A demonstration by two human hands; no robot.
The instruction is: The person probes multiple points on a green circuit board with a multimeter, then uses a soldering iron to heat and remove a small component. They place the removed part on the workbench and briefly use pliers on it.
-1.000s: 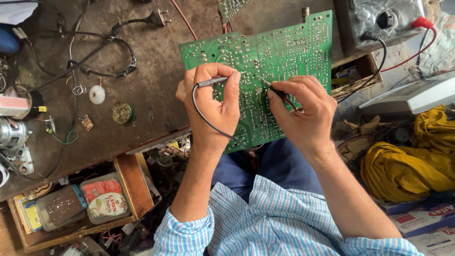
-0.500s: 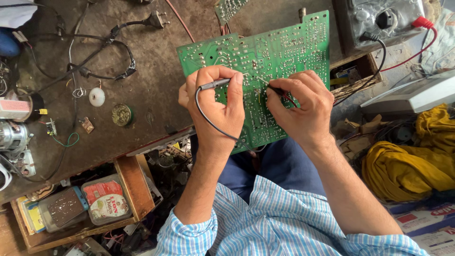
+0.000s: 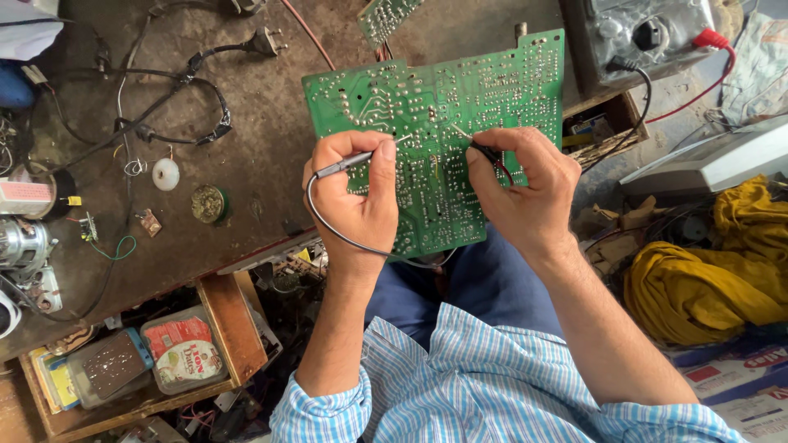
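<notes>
A large green circuit board [image 3: 476, 98] lies solder side up at the edge of a worn brown workbench [image 3: 246, 164], partly over my lap. My left hand [image 3: 355, 205] grips a grey test probe [image 3: 349, 162] with a black lead curling under my wrist; its tip touches the board near the middle. My right hand [image 3: 525, 193] pinches a black probe [image 3: 484, 152] whose tip rests on the board just to the right of the other tip.
Black cables and a plug [image 3: 263, 39] sprawl over the bench's left side, with a white disc [image 3: 166, 174] and a solder reel [image 3: 209, 203]. A grey meter box [image 3: 648, 37] with a red lead sits top right. Yellow cloth [image 3: 698, 287] lies right; an open drawer [image 3: 222, 328] holds packets.
Both hands have shifted slightly up and left over the board, and the two probe tips now rest on nearby solder points a little higher than before.
</notes>
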